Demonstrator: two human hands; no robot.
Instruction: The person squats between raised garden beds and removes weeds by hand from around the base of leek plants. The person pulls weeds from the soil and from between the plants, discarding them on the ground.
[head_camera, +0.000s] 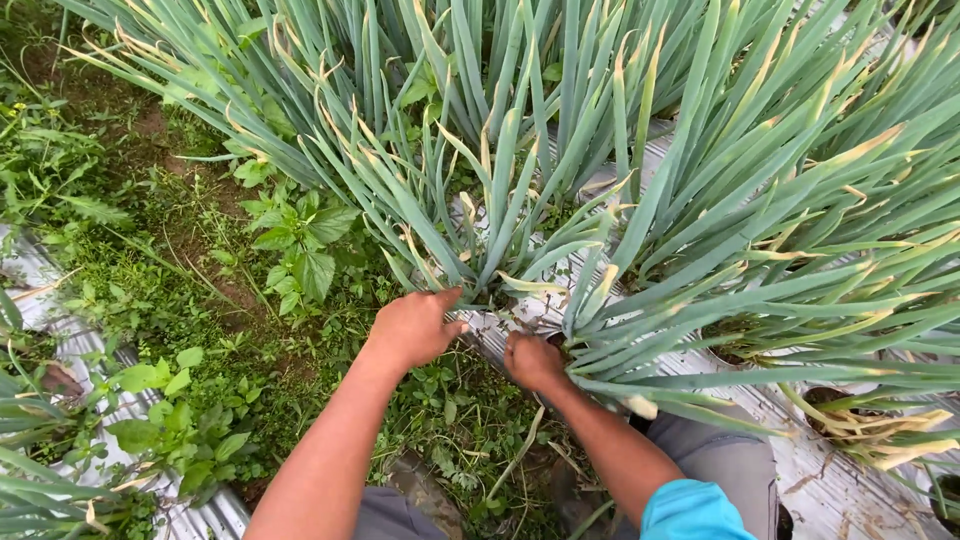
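Both hands are working low at the green onion clump (500, 230), left hand (415, 328) loosely curled beside its base, right hand (533, 360) fisted on the stems there; leaves look light and bendy, probably easily snapped, so gripping low seems best.

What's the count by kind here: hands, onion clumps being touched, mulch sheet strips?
Hands: 2, left hand and right hand
Green onion clump at both hands: 1
Silver mulch sheet strips: 2, bed strip and left strip
Total: 5
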